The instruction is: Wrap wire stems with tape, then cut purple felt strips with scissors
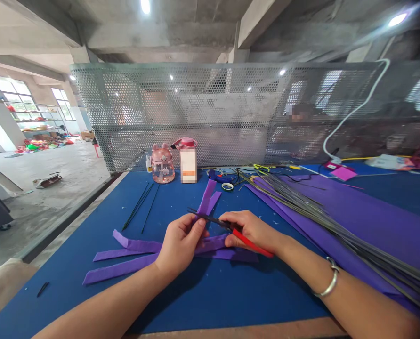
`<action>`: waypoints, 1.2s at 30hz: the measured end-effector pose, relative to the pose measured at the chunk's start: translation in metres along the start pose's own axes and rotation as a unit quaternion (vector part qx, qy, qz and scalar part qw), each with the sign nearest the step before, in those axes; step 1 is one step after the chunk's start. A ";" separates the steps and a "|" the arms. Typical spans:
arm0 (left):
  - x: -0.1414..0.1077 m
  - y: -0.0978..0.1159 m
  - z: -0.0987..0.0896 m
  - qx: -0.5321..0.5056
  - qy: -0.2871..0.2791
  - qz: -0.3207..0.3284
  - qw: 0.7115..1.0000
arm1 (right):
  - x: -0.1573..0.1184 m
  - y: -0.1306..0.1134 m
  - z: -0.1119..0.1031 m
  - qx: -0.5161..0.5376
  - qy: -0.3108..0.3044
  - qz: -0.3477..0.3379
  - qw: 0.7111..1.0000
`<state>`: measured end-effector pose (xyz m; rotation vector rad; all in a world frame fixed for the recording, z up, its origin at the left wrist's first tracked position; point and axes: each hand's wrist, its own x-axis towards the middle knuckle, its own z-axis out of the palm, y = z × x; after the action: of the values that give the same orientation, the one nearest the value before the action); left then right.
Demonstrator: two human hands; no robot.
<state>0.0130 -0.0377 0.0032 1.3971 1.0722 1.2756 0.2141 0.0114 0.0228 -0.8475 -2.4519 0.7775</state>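
Note:
Pinched in my left hand [181, 242] is a purple felt strip [207, 195] that stands up from the fingers, its upper part showing two pieces or a fold. My right hand [245, 228] grips red-handled scissors [252, 242], whose dark blades cross the strip just above my left fingertips. Whether the blades are fully closed is hard to see. More purple strips [121, 271] lie on the blue table [153, 310], running beneath both hands. A silver bangle [330, 281] circles my right wrist.
Purple felt sheets [365, 202] with a bundle of thin stems [323, 214] cover the right side. Several dark green stems [137, 207] lie at left. A pink bottle [162, 165], a tape roll [227, 187] and a glue gun [220, 177] stand before a perforated metal screen [210, 113]; someone is behind it.

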 end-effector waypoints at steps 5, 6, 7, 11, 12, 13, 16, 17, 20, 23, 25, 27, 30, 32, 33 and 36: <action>0.001 0.004 0.000 -0.010 0.000 -0.029 1.000 | -0.001 0.006 -0.001 0.037 -0.005 0.003 0.999; 0.002 0.004 0.000 -0.006 0.003 -0.026 1.000 | -0.001 0.006 -0.002 0.038 -0.011 0.003 0.999; 0.002 0.004 0.000 -0.003 0.008 -0.023 1.000 | -0.001 0.007 -0.002 0.035 -0.016 0.001 0.999; 0.005 0.005 -0.002 -0.005 0.035 -0.023 0.999 | 0.000 0.005 -0.001 0.010 -0.016 -0.011 1.000; 0.005 0.005 -0.002 -0.007 0.041 -0.020 0.999 | 0.000 0.004 0.000 0.006 -0.016 -0.015 1.000; 0.005 0.005 -0.002 -0.008 0.046 -0.017 0.999 | 0.000 0.003 0.000 0.004 -0.015 -0.020 1.000; 0.004 0.004 -0.002 -0.006 0.048 -0.014 0.999 | 0.000 -0.001 0.000 0.008 -0.015 -0.030 0.999; 0.004 0.004 -0.002 -0.007 0.045 -0.016 0.999 | 0.000 -0.002 0.000 0.011 -0.016 -0.030 0.999; 0.002 0.002 -0.002 -0.018 0.035 -0.024 0.999 | 0.001 -0.004 0.001 0.019 -0.016 -0.032 0.999; 0.002 0.002 -0.001 -0.024 0.029 -0.027 0.999 | 0.000 -0.003 0.002 0.028 -0.017 -0.045 0.998; 0.002 0.002 -0.001 -0.024 0.027 -0.027 0.999 | 0.000 -0.002 0.004 0.041 -0.017 -0.057 0.997; 0.002 0.003 -0.001 -0.024 0.026 -0.029 0.999 | 0.000 -0.002 0.005 0.052 -0.015 -0.062 0.997; 0.002 0.004 -0.001 -0.024 0.025 -0.029 0.999 | 0.000 -0.001 0.007 0.054 -0.004 -0.059 0.997; 0.002 0.004 -0.001 -0.025 0.026 -0.030 0.999 | 0.001 -0.001 0.007 0.052 0.005 -0.059 0.997; 0.002 0.004 -0.001 -0.026 0.026 -0.030 0.999 | 0.001 0.000 0.007 0.053 0.007 -0.059 0.997; 0.001 0.004 -0.001 -0.029 0.028 -0.028 0.999 | 0.001 0.002 0.007 0.058 0.005 -0.052 0.997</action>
<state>0.0124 -0.0370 0.0075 1.2861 1.0974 1.3008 0.2108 0.0108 0.0160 -0.6741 -2.3942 0.8659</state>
